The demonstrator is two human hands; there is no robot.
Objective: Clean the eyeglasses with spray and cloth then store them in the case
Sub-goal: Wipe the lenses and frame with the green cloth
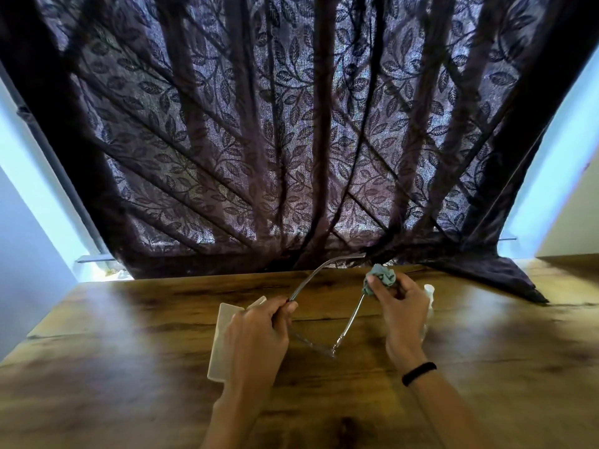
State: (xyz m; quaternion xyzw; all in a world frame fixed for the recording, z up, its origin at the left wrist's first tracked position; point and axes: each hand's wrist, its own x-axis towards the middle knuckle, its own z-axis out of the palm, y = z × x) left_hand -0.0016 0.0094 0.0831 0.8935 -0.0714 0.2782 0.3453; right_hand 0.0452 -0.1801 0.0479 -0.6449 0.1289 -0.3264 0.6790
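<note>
Gripping thin clear-framed eyeglasses (351, 318) above wood-grain table (129, 335) in curled left hand (256, 332), pinching crumpled teal cloth (382, 276) round one temple arm with right hand (400, 306); may bend that arm if tugged.

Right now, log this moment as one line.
left hand: grips eyeglasses | right hand: teal cloth on temple arm | white case: under left hand | spray bottle: behind right hand

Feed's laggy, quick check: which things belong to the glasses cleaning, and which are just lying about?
Job: eyeglasses in the left hand, teal cloth in the right hand, white spray bottle, white case.
Just there: dark curtain, wooden table, black wristband.
</note>
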